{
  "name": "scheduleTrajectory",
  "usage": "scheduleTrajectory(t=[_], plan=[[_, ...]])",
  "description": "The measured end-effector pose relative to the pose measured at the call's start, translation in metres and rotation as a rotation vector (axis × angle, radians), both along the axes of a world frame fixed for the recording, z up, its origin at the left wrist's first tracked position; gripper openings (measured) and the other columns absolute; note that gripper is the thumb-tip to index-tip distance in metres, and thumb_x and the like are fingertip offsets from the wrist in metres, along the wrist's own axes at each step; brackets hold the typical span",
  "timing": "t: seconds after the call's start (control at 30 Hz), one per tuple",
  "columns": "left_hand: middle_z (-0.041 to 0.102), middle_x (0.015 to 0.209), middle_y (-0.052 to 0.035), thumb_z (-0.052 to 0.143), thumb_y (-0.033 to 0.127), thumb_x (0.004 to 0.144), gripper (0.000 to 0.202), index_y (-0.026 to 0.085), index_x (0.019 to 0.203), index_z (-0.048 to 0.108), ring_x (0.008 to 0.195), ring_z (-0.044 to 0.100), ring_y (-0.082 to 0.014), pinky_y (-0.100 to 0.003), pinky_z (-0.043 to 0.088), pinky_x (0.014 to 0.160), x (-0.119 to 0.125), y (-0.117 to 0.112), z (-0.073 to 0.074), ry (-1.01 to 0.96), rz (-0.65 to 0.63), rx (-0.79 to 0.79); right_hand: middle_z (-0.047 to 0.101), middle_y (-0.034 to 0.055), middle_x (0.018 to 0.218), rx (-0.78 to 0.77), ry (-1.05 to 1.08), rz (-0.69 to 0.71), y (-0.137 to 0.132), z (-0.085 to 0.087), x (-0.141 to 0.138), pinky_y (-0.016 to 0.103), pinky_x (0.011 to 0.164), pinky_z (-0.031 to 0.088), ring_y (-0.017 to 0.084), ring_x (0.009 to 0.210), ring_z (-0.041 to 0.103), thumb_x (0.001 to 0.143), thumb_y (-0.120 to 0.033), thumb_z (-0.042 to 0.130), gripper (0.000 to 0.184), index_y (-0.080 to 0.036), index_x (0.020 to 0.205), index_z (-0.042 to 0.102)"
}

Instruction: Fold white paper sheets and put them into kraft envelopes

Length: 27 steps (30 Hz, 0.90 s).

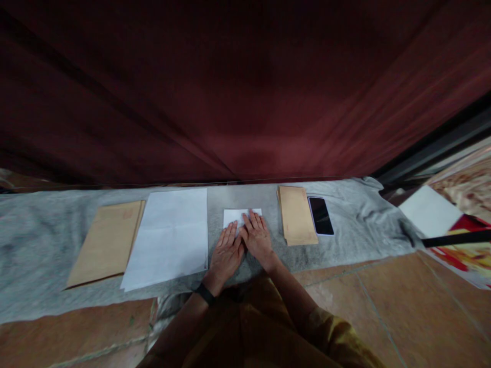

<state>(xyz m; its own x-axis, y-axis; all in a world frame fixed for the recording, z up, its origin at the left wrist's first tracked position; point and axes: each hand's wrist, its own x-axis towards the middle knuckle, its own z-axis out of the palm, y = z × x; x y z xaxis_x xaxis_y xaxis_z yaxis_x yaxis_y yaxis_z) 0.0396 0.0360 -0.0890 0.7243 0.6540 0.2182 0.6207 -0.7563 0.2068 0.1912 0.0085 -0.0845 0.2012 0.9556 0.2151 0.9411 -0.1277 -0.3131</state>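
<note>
- Small white paper (232, 215) lay on the table (356, 220), which was draped in mottled grey cloth, directly ahead of the wearer; probably folded, though the layers could not be made out.
- Left hand (226, 250), black band at the wrist, lay flat on the paper's near left part, fingers straight, gripping nothing.
- Right hand (258, 240) lay palm down across the paper's right part, fingers extended and slightly spread, nothing grasped. Hands met or nearly met at the thumbs; could not tell which.
- Handling, by judgement: paper looked very light, bendable, apt to crease and to slide on the cloth. Best hold seemed a fingertip pinch at an outer edge, with a flat palm for steadying.
- Larger white sheets (169, 240) lay stacked to the left, edges slightly out of line.
- Containers: large brown envelopes (105, 243), overlapping, beyond those sheets at far left; small brown envelopes (298, 217), in a pile right of the hands. Both sets looked flat; contents, if any, could not be seen.
- Smartphone (321, 216), screen dark, lay just beside the small pile.
</note>
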Motion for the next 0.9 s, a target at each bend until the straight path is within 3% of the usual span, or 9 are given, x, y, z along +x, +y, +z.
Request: scheduleTrajectory(t=[0.17, 0.4, 0.63, 0.9], plan=[[0.038, 0.161, -0.0205, 0.036, 0.026, 0.099, 0.059, 0.005, 0.155, 0.037, 0.153, 0.030, -0.0294, -0.054, 0.031, 0.124, 0.008, 0.006, -0.005, -0.107, 0.168, -0.071, 0.032, 0.0172, 0.165, -0.020, -0.053, -0.074, -0.011, -0.009, 0.010, 0.054, 0.121, 0.029, 0.031, 0.151, 0.034, 0.107, -0.037, 0.044, 0.054, -0.018, 0.157, 0.040], [0.034, 0.161, -0.0266, 0.036, 0.040, 0.102, 0.067, -0.001, 0.154, 0.035, 0.154, 0.026, -0.0347, -0.056, 0.026, 0.124, 0.032, 0.034, -0.004, -0.123, 0.366, -0.042, 0.032, 0.0179, 0.165, 0.012, -0.067, -0.125, -0.014, -0.012, 0.009, 0.053, 0.120, 0.029, 0.032, 0.151, 0.033, 0.107, -0.039, 0.043, 0.055, -0.017, 0.157, 0.040], [0.041, 0.157, -0.0276, 0.033, 0.042, 0.103, 0.066, -0.002, 0.152, 0.038, 0.152, 0.032, -0.0362, -0.056, 0.028, 0.122, 0.033, 0.037, -0.008, -0.119, 0.377, 0.036, 0.048, 0.0156, 0.156, -0.002, -0.021, -0.097, 0.003, -0.004, 0.025, 0.048, 0.118, 0.031, 0.029, 0.142, 0.044, 0.105, -0.029, 0.043, 0.045, -0.017, 0.147, 0.053], [0.043, 0.157, -0.0273, 0.031, 0.046, 0.103, 0.067, 0.001, 0.152, 0.040, 0.151, 0.033, -0.0365, -0.058, 0.028, 0.122, 0.031, 0.037, -0.005, -0.151, 0.364, 0.024, 0.065, 0.0138, 0.129, -0.228, 0.030, -0.097, 0.051, 0.025, 0.062, 0.041, 0.104, 0.043, 0.028, 0.119, 0.058, 0.090, -0.020, 0.058, 0.038, -0.020, 0.127, 0.068]])
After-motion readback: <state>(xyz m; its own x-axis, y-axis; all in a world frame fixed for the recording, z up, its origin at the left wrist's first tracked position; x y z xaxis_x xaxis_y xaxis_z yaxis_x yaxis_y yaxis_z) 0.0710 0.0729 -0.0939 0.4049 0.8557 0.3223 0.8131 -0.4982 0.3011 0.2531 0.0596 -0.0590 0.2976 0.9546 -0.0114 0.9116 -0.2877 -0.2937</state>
